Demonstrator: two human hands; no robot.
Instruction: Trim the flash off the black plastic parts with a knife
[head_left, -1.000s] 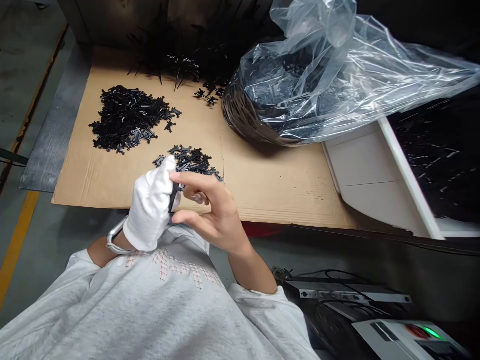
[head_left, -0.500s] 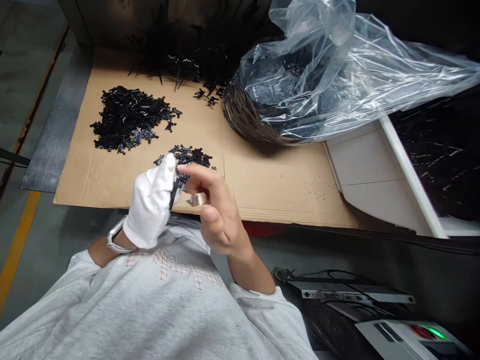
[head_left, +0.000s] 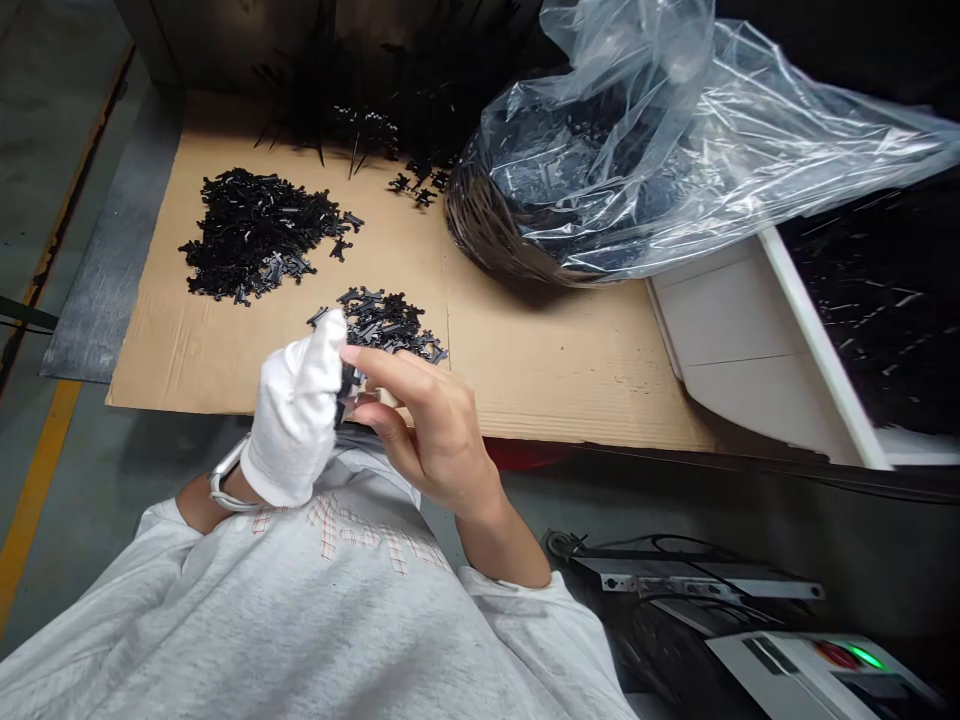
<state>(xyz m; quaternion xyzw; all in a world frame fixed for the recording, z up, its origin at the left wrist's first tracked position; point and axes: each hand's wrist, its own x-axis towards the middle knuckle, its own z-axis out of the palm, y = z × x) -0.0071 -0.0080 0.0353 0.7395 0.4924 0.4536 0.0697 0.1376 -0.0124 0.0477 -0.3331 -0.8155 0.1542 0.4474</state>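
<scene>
My left hand, in a white glove, is closed around a small black plastic part that shows partly between the two hands. My bare right hand meets it from the right, its index fingertip touching the gloved fingers. Between its thumb and curled fingers sits a small blade with a pale wrapping, mostly covered by the fingers. Just beyond the hands lies a small pile of black plastic parts. A larger pile of similar parts is farther back on the left.
Flat cardboard covers the worktop. A clear plastic bag with dark contents stands at the back right, beside a white bin of black pieces. Black sprues lie at the back. A control box sits low right.
My right hand has moved left and closed in on the black part, its thumb now near the glove. The blade was more exposed before. My left hand has shifted slightly left.
</scene>
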